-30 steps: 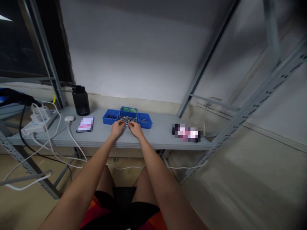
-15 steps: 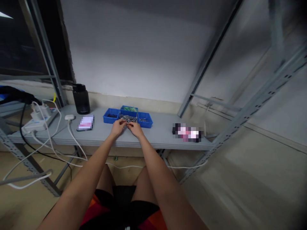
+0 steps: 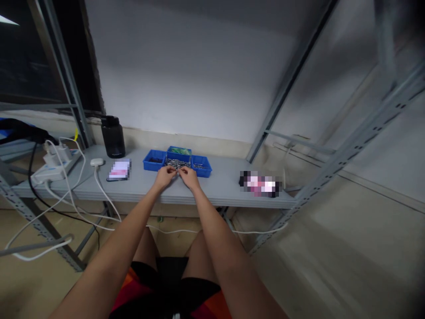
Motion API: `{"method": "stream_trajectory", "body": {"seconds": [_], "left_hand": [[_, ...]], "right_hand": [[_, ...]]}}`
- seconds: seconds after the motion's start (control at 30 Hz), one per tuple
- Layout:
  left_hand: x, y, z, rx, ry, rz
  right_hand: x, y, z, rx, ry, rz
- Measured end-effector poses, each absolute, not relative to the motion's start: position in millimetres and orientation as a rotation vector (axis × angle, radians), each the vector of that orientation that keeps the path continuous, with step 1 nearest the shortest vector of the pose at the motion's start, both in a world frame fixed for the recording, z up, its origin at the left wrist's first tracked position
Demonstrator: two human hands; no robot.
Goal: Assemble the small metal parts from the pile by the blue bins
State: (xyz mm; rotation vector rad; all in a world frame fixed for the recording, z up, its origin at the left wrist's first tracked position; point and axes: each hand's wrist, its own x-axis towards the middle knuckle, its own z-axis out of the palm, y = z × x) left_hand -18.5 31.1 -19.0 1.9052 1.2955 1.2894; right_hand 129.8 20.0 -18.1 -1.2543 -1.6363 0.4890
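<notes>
My left hand [image 3: 165,176] and my right hand [image 3: 189,177] meet fingertip to fingertip at the near side of the blue bins. Both are closed in a pinch; whatever lies between the fingers is too small to make out. Just beyond them, a middle bin holds a heap of shiny metal pieces [image 3: 177,164]. On its left, a blue bin [image 3: 154,166] contains small dark parts. The right blue bin [image 3: 203,173] has some thin metal pieces in it. Behind, another blue bin [image 3: 179,150] holds something green in clear wrapping.
A black bottle [image 3: 113,138] stands at the back left of the grey shelf [image 3: 226,186]. A phone [image 3: 119,170] lies near it, beside a white charger [image 3: 97,162]. Far left is a power strip [image 3: 56,166] with trailing cables. A blurred-out object [image 3: 259,184] lies on the right.
My right hand has shifted slightly, its fingers a little raised and straighter. My left hand stays almost in place. The bins have not moved.
</notes>
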Motion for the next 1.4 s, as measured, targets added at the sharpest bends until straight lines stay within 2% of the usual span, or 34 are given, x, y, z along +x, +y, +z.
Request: {"method": "stream_trajectory", "body": {"seconds": [0.93,1.23,1.4], "left_hand": [[-20,29,-18,2.038,1.279,1.226],[-20,26,-17,2.129,1.209,1.035],[-19,29,-17,2.006,1.249,1.187]], "right_hand": [[130,26,-23,-1.238,-1.635,0.509],[130,28,-25,-1.171,-1.587,0.519],[132,31,-26,-1.158,-1.521,0.565]]}}
